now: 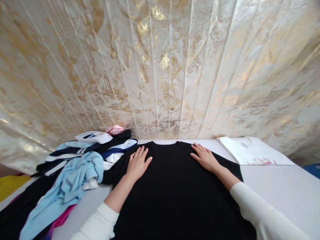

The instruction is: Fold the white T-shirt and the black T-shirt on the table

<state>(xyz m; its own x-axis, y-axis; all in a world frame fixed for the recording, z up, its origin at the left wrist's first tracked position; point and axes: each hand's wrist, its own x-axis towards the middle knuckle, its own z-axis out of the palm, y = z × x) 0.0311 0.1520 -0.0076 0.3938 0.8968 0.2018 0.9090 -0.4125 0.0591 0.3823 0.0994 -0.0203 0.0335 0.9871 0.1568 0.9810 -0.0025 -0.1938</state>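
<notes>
A black T-shirt [170,186] lies spread out on the white table, its neckline at the far side and its lower part cut off by the bottom of the view. My left hand [138,162] rests flat on the shirt near its left shoulder, thumb apart from the fingers. On the opposite shoulder lies my right hand [204,156], palm down with the fingers stretched out. Neither hand grips the cloth. The short sleeves reach out to both sides, the left one touching the clothes pile.
On the left is a heap of loose clothes, a light blue garment [72,183] on top. A folded white shirt [252,151] lies at the back right of the table [280,190]. Behind the table hangs a white and gold patterned curtain [160,73]. Yellow cloth [12,186] shows far left.
</notes>
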